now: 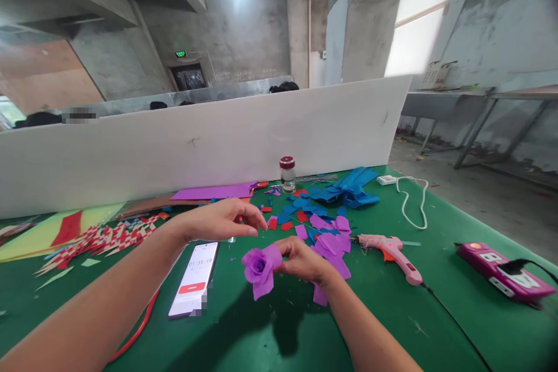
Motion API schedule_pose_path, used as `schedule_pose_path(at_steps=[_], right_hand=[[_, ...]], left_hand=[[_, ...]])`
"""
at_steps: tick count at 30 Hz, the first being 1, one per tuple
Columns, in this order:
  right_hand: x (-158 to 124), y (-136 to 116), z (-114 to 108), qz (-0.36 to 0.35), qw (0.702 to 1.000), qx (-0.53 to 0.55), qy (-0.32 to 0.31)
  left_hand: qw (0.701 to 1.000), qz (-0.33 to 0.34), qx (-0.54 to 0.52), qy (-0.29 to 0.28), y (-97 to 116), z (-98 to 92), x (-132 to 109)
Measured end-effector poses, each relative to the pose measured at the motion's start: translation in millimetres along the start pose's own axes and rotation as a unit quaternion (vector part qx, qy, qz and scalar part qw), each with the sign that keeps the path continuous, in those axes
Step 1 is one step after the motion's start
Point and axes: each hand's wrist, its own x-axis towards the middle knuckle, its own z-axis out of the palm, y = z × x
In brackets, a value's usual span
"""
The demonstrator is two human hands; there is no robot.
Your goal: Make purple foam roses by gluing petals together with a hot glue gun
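Note:
A purple paper flower with a darker rolled centre faces me above the green table. My right hand pinches it by a petal at its right side, thumb and fingers closed. Just above and left of the flower hovers my left hand, its fingers loosely bent and apart, with nothing visible in them. Loose purple petals lie behind and beside my right hand, partly hidden by it. A pink glue gun rests to the right, its nozzle toward these petals.
Blue crepe paper, a red-lidded glass jar and purple sheets lie along the white partition. A phone shows a timer. A magenta power strip, white cable and checkered strips flank the work.

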Motion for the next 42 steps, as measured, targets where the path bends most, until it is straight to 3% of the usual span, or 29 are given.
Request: schedule_pose_path(at_steps=[6, 11, 18, 24, 30, 42], right_hand=[[-5, 4, -2, 0.014, 1.000, -0.019, -0.011], [-4, 11, -4, -0.005, 1.000, -0.027, 0.016], [-1, 4, -5, -0.058, 0.997, -0.027, 0.050], [-1, -1, -3, -0.075, 0.995, -0.064, 0.017], [0, -1, -2, -0.084, 0.994, -0.065, -0.002], [-1, -1, -3, -0.066, 0.995, -0.071, 0.025]], left_hand=[[0.986, 0.101, -0.015, -0.135, 7, 11.2, 23], [0.985, 0.067, 0.029, -0.158, 16, 12.5, 33], [0.991, 0.017, -0.008, -0.131, 20, 5.5, 32], [0.982, 0.001, -0.101, -0.161, 15, 6.4, 25], [0.978, -0.015, -0.119, -0.168, 7, 9.8, 23], [0.984, 0.042, -0.118, -0.123, -2, 8.8, 20]])
